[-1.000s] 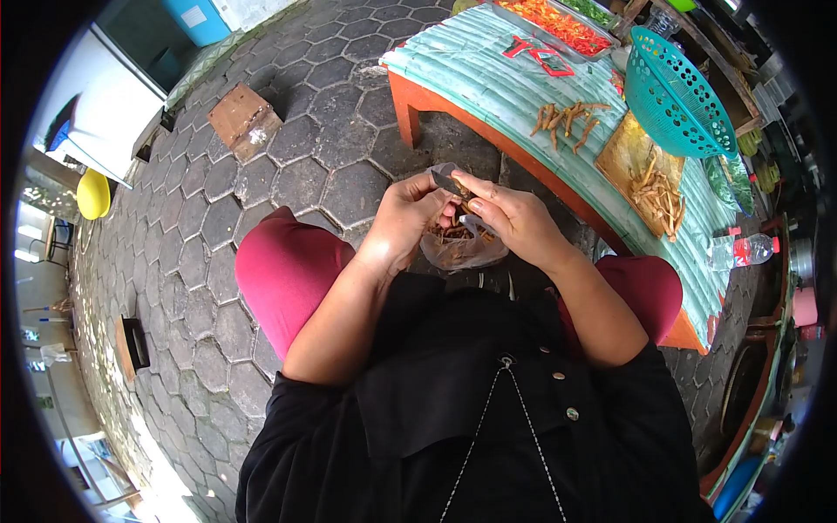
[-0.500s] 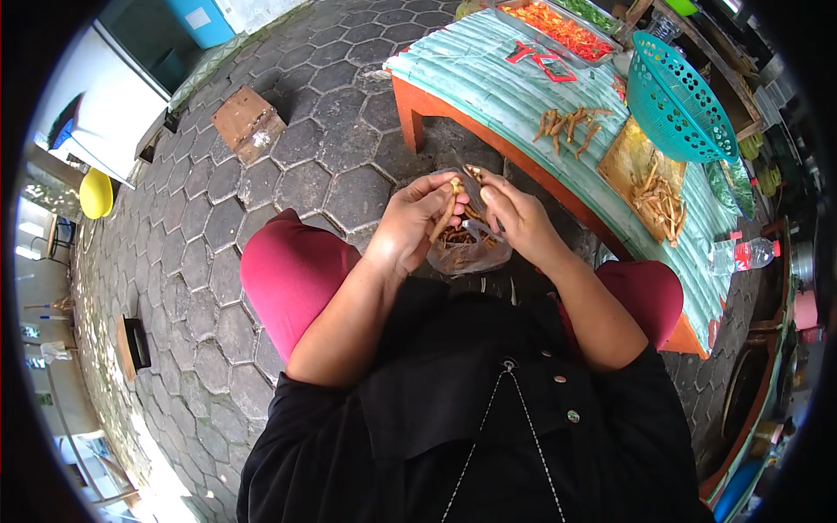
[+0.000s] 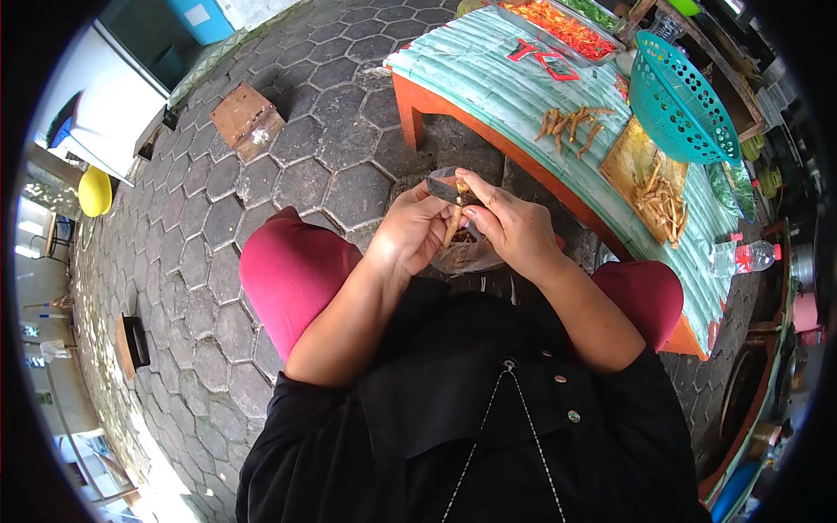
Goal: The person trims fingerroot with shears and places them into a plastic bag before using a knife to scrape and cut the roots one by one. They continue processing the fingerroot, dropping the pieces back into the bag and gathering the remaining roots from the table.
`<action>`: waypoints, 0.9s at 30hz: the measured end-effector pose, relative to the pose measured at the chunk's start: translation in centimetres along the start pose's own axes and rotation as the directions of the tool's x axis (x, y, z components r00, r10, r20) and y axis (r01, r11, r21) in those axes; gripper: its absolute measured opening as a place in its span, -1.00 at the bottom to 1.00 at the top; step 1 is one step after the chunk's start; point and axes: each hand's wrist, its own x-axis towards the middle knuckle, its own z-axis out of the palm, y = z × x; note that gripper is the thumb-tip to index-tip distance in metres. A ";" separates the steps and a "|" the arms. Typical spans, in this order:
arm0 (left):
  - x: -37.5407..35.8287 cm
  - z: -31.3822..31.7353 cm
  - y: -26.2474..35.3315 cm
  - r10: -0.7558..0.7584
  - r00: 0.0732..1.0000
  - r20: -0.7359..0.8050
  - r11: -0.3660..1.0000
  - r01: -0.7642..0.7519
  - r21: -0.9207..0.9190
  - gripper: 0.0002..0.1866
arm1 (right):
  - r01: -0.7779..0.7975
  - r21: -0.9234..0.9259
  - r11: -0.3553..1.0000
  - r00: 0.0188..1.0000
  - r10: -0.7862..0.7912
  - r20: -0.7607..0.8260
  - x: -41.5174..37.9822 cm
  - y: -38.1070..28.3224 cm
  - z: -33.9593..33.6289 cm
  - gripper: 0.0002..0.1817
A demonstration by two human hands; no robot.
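Observation:
My left hand (image 3: 403, 234) is closed round a slender brown root (image 3: 452, 225), which looks like fingerroot, with its top end up. My right hand (image 3: 516, 234) grips a small knife. The dark knife blade (image 3: 441, 189) lies across the root's top end, its tip pointing left; the handle is mostly hidden by my fingers. Just below my hands, between my knees, sits a clear plastic bag (image 3: 468, 260) with brown scraps in it. Several similar roots (image 3: 571, 126) lie on the table to the right, and a pile of paler roots (image 3: 660, 205) rests on a wooden board (image 3: 621, 159).
The low table (image 3: 462, 59) has a green-striped cover and an orange edge. On it are a teal colander (image 3: 680, 96), a tray of sliced red peppers (image 3: 567, 30) and a plastic bottle (image 3: 745, 256). A wooden stool (image 3: 247, 120) stands on the paved floor (image 3: 336, 187).
My right hand has moved up and left, bringing the knife blade across the root's top end. The root stays in my left hand, which has barely moved.

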 end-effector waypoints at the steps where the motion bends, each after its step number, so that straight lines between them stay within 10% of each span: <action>1: 0.1 0.0 -0.1 -0.008 1.000 -0.022 1.000 0.008 -0.003 -0.70 | 0.006 0.004 1.000 1.000 -0.006 -0.005 0.0 0.0 -0.1 -0.49; 12: 0.5 0.3 -2.6 0.240 0.970 0.023 0.964 -0.241 0.112 -0.84 | -0.044 0.308 0.950 0.990 0.082 -0.113 -0.1 0.1 1.6 -0.63; 15: 0.3 0.9 -3.2 0.278 0.959 -0.049 0.940 -0.261 0.220 -0.81 | -0.258 0.385 0.886 0.960 0.279 0.003 0.0 -0.2 0.9 -0.66; 17: 0.4 1.2 -2.7 0.244 0.970 -0.025 0.967 -0.241 0.080 -0.81 | -0.556 0.648 0.520 0.822 0.458 0.338 0.5 -0.4 -0.5 -0.67; 27: 0.3 0.7 -0.7 0.175 0.984 0.025 0.985 -0.174 -0.014 -0.79 | -0.168 0.362 0.917 0.985 0.146 0.089 0.1 0.6 0.1 -0.44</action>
